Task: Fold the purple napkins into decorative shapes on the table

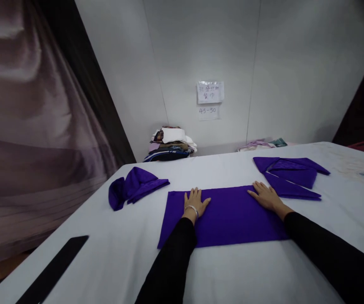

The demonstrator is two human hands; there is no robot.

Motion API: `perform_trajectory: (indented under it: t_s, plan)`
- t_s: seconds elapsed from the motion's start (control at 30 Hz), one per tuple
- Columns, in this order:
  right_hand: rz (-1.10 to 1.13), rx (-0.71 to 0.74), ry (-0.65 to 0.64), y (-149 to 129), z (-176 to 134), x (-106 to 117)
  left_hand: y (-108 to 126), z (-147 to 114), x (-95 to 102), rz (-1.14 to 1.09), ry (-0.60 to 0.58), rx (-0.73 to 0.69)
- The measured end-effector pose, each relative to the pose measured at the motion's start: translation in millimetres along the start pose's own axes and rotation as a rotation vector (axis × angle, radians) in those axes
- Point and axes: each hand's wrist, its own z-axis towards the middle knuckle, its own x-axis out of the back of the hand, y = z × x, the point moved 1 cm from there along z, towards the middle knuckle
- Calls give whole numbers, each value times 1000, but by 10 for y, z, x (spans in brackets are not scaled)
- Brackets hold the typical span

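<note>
So the purple cloth (pixel 229 223) was lying flat on the white table (pixel 112 261), a wide rectangle right in front of the person. The left hand (pixel 196 202), bracelet (pixel 194 210) on the wrist, rested on it near the far edge, and the right hand (pixel 267 196) was by the far right corner. They were well apart, palms down, not clamped on anything. A purple bundle (pixel 140 181) lay off to the left.

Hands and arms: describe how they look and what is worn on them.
Both sleeves are long and plain black. The left hand has a thin, silvery bracelet at the wrist; the right hand shows no jewellery. Neither wears a glove.
</note>
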Motion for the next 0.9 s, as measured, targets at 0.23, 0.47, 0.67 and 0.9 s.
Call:
perform_trajectory:
  t_s: [0.23, 0.47, 0.67, 0.9]
  plan:
    - [-47, -5, -31, 14, 3, -22, -937, -136, 172, 18, 79, 324]
    - [10, 10, 41, 52, 2, -59, -1143, -289, 215, -9, 190, 446]
    - [117, -6, 126, 112, 24, -73, -1124, -198, 246, -83, 256, 431]
    - [81, 16, 128, 223, 73, -150, -1081, -33, 218, -117, 355, 414]
